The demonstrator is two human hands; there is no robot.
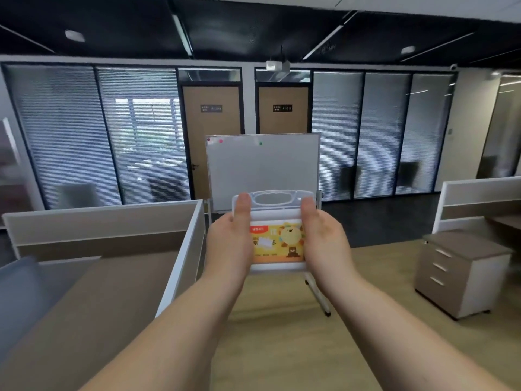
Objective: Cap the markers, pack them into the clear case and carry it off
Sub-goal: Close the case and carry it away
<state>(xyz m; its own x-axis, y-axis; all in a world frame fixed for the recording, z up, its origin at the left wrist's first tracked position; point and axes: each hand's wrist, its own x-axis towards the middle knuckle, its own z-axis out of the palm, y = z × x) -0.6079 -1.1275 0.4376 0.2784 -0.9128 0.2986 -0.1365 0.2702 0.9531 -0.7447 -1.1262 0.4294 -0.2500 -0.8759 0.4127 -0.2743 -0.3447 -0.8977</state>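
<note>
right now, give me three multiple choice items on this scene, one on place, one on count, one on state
1. Where is the case?
A. on the desk
B. held up between both hands, in front of the whiteboard
C. on the drawer unit

2. How many drawer fronts show on the drawer unit?
A. one
B. three
C. five

3. What state is the case in?
A. closed, handle on its far edge
B. lid swung open
C. lying in two pieces

Answers:
1. B, the left hand and right hand grip its sides in the air.
2. B, three handles sit stacked on its front.
3. A, the printed lid lies flat between the thumbs and the handle loop points away.
</note>
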